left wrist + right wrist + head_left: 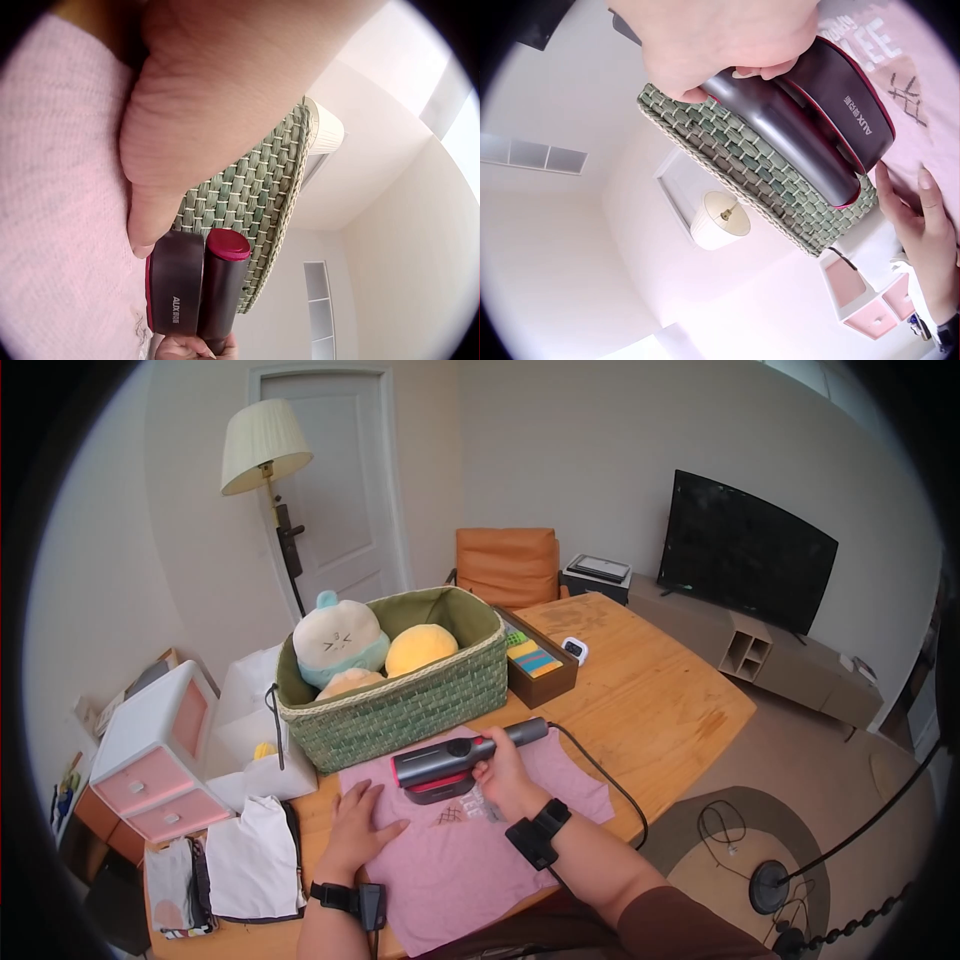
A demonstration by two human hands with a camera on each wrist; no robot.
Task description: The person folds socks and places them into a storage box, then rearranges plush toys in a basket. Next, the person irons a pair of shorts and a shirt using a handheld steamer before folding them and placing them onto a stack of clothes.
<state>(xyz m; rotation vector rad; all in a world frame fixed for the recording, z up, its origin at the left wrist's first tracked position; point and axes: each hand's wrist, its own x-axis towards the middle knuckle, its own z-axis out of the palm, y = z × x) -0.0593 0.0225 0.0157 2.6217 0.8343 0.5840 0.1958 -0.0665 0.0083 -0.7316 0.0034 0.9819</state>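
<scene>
A pink shirt (440,870) with printed lettering lies spread over the near part of the table. My right hand (505,775) grips the handle of a dark grey and red handheld steamer (440,760), whose flat side rests on or just above the shirt near its print. My left hand (357,828) lies flat on the shirt's left side, fingers extended and thumb spread toward the steamer. In the left wrist view the steamer (176,289) is beyond the left thumb. The right wrist view shows the right fingers curled round the steamer (795,142), with the left fingertips close to its head.
A green woven basket (400,715) with plush toys stands just behind the shirt. Folded clothes (255,860) and a white and pink drawer unit (150,760) are at the left. A brown box (545,685) sits behind right; the steamer's cord (620,785) curves over the table's right side.
</scene>
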